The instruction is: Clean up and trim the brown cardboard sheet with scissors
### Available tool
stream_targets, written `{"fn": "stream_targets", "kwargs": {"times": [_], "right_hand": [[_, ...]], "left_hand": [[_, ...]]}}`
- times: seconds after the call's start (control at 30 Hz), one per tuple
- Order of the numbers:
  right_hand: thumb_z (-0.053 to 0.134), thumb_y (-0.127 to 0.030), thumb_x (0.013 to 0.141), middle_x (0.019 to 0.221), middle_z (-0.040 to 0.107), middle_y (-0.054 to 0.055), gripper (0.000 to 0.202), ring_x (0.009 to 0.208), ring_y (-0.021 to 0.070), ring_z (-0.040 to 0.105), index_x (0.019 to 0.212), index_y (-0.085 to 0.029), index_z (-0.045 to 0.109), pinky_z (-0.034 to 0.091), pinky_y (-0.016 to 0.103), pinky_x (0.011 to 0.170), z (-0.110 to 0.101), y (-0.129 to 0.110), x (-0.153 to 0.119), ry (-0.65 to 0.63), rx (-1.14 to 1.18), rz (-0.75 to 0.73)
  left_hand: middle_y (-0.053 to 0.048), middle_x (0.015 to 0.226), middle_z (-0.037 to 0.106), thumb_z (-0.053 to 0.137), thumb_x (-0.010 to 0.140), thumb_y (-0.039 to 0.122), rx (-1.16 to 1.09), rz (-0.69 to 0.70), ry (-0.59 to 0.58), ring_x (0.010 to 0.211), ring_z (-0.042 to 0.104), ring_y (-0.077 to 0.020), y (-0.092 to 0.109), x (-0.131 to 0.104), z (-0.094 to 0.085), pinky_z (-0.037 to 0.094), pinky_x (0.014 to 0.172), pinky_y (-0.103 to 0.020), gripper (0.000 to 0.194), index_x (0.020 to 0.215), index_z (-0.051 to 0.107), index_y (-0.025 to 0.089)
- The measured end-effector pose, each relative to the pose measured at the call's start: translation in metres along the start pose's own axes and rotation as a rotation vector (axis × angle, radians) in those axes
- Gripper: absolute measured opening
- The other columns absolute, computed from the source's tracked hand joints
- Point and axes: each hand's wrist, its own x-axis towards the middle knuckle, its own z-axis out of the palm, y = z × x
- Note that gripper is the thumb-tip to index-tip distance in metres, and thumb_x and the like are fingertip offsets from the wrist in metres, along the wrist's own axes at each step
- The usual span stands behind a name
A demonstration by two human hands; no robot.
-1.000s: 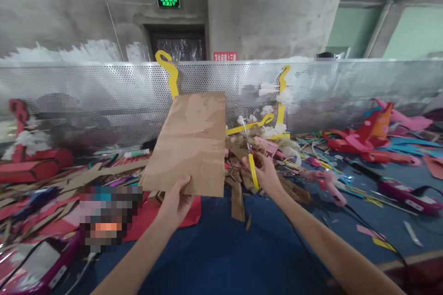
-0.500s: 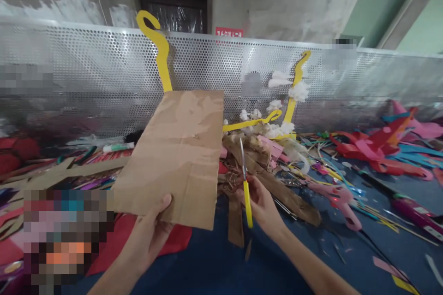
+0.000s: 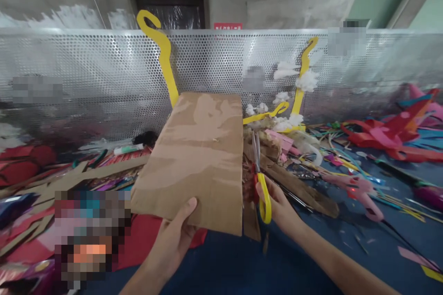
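Note:
A flat piece of brown cardboard point(image 3: 197, 166) is held up by its lower edge in my left hand point(image 3: 176, 235), thumb on the face. Patches of its top layer look torn away or lighter. My right hand point(image 3: 277, 203) grips a pair of scissors point(image 3: 264, 198) with yellow and red handles, the blades pointing up and slightly apart. The scissors stand just to the right of the cardboard's right edge, apart from it. Behind the cardboard rises a yellow hooked strip point(image 3: 165, 64); its lower end is hidden.
Red felt or paper point(image 3: 138, 244) lies under my left arm. To the right are brown scraps point(image 3: 311, 189), a pink glue gun point(image 3: 360, 191) with its cord, and red strips point(image 3: 391, 136). A perforated metal panel point(image 3: 214, 64) stands behind, with a yellow strip holding white tufts point(image 3: 306, 80).
The cardboard and my left hand have shifted right in view. The scissors have turned, so both blades and the handle loop now show, and the blades have parted slightly.

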Motion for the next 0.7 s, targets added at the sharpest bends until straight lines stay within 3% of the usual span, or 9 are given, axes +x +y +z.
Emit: {"fn": "stream_targets", "kwargs": {"times": [0.13, 0.3, 0.43, 0.6, 0.7], "right_hand": [[0.068, -0.073, 0.082, 0.080, 0.060, 0.002, 0.050, 0.070, 0.0170, 0.057, 0.091, -0.024, 0.063, 0.051, 0.026, 0.064, -0.004, 0.006, -0.001, 0.080, -0.078, 0.038], [0.058, -0.070, 0.091, 0.075, 0.057, -0.001, 0.048, 0.068, 0.0145, 0.053, 0.081, -0.022, 0.057, 0.049, 0.025, 0.067, -0.002, 0.006, -0.005, 0.044, -0.205, -0.057], [0.054, -0.067, 0.095, 0.076, 0.061, 0.000, 0.045, 0.068, 0.0154, 0.058, 0.087, -0.023, 0.061, 0.051, 0.028, 0.068, 0.001, 0.007, -0.008, -0.076, -0.095, -0.031], [0.055, -0.072, 0.092, 0.089, 0.070, 0.005, 0.051, 0.082, 0.0205, 0.067, 0.104, -0.024, 0.068, 0.055, 0.030, 0.074, 0.002, 0.012, -0.017, -0.201, 0.011, 0.091], [0.054, -0.070, 0.093, 0.097, 0.070, 0.007, 0.054, 0.087, 0.0192, 0.067, 0.112, -0.021, 0.066, 0.054, 0.029, 0.074, 0.008, 0.001, -0.024, -0.413, 0.010, 0.114]], "left_hand": [[-0.009, 0.106, 0.081, 0.084, 0.076, 0.009, -0.008, 0.003, -0.084, 0.087, 0.079, -0.0212, -0.005, 0.000, -0.004, 0.065, 0.065, -0.023, 0.048, 0.120, 0.069, 0.017], [-0.007, 0.103, 0.081, 0.086, 0.074, 0.011, -0.005, 0.055, -0.115, 0.082, 0.078, -0.0211, -0.005, 0.004, -0.006, 0.065, 0.060, -0.023, 0.047, 0.117, 0.070, 0.019], [-0.005, 0.104, 0.081, 0.081, 0.080, 0.013, -0.012, 0.102, -0.146, 0.081, 0.078, -0.0198, 0.001, 0.004, -0.005, 0.066, 0.060, -0.025, 0.036, 0.113, 0.071, 0.020], [-0.004, 0.097, 0.081, 0.081, 0.079, 0.011, -0.040, 0.125, -0.102, 0.075, 0.077, -0.0178, 0.007, 0.005, -0.001, 0.063, 0.054, -0.021, 0.030, 0.106, 0.071, 0.019], [-0.004, 0.098, 0.080, 0.080, 0.079, 0.011, -0.049, 0.119, -0.111, 0.075, 0.076, -0.0179, 0.008, 0.006, -0.002, 0.064, 0.055, -0.023, 0.027, 0.103, 0.071, 0.018]]}}
